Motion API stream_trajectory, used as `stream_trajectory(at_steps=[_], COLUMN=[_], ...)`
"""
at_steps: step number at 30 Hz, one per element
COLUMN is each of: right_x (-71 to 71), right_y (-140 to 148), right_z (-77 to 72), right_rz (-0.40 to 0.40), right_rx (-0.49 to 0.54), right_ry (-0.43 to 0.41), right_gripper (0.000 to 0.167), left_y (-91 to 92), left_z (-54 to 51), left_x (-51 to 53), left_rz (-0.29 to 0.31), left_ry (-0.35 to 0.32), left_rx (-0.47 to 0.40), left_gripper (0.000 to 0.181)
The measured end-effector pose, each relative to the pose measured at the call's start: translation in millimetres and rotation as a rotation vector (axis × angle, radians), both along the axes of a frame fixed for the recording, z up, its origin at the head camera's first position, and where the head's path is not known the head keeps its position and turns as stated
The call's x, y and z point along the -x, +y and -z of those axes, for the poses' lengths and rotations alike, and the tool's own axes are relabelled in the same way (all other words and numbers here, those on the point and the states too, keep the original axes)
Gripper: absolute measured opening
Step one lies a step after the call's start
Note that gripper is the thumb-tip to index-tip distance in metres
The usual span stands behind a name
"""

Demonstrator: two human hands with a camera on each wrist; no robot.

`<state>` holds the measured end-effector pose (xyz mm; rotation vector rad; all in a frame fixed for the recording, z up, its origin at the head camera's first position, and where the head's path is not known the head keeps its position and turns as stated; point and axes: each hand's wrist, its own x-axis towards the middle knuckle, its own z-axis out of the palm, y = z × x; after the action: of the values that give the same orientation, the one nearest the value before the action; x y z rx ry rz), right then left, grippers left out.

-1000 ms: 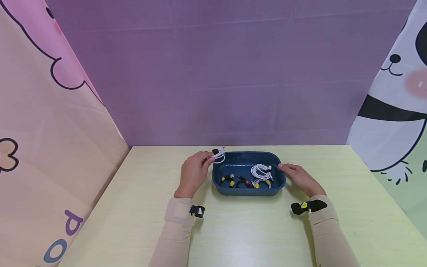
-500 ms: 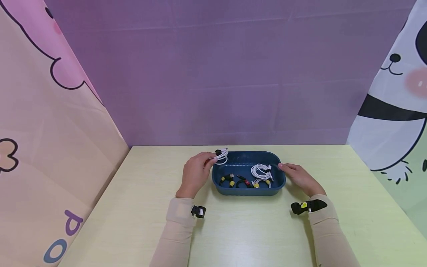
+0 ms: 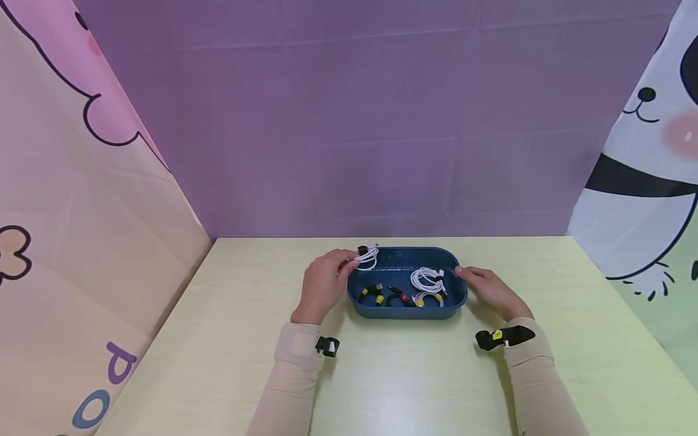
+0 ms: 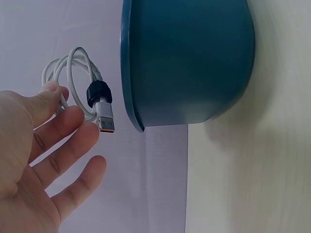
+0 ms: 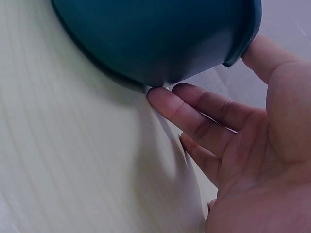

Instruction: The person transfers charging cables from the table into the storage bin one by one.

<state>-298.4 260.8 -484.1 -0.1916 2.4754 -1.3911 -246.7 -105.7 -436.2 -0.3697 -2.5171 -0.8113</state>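
My left hand (image 3: 324, 284) pinches a coiled white USB cable (image 3: 368, 258) between thumb and fingertips, above the left rim of a dark blue plastic bin (image 3: 403, 313). In the left wrist view, a black tie wraps the white cable's coil, and its USB plug (image 4: 106, 124) hangs beside the bin's outer wall. At the bin's right end, my right hand (image 3: 491, 292) holds the edge. Its thumb is at the rim and its fingertips touch the outer wall low down, as the right wrist view shows.
Inside the bin lie another coiled white cable (image 3: 427, 281), a short white cable with yellow ends (image 3: 431, 298), a black cable with yellow parts (image 3: 372, 293) and a black cable with a red part (image 3: 402, 297). The bin stands on a pale table (image 3: 403, 381) before a purple backdrop (image 3: 349, 121).
My left hand has moved slightly to the right with the white USB cable, bringing it further over the bin's left end. The right hand and the bin have stayed in place.
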Motion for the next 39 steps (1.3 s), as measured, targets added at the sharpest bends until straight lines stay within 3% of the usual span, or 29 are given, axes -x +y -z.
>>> stream_trajectory(at_steps=[26, 39], right_x=[-0.4, 0.2], right_y=[2, 0], right_z=[-0.6, -0.6], right_rz=[0.003, -0.004], right_rx=[0.013, 0.002], right_ry=[-0.040, -0.008], right_gripper=[0.081, 0.078], left_y=[11.5, 14.3], left_z=[3.2, 5.8], left_x=[0.0, -1.9], left_rz=[0.004, 0.013], left_ry=[-0.023, -0.020], left_rx=[0.078, 0.099], left_gripper=[0.022, 0.022])
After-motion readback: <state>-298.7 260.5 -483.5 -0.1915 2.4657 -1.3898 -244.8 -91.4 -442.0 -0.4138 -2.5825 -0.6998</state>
